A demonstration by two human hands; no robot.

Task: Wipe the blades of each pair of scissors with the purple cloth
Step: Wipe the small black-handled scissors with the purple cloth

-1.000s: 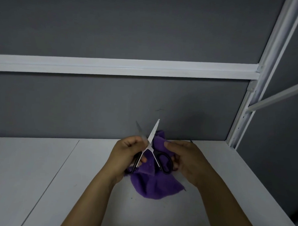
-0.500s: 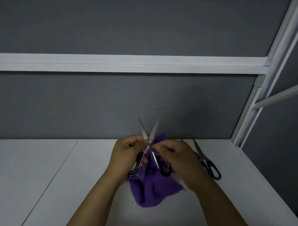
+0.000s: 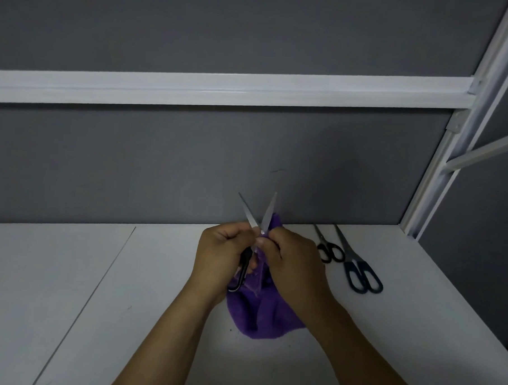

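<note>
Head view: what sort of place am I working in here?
Probably a workshop or lab workstation bay rather than a home: a plain white worktop, a grey partition panel behind it, and a white metal rail joined to an upright post at the right.

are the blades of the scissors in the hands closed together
No, the held scissors show their blades spread apart in a V.
</note>
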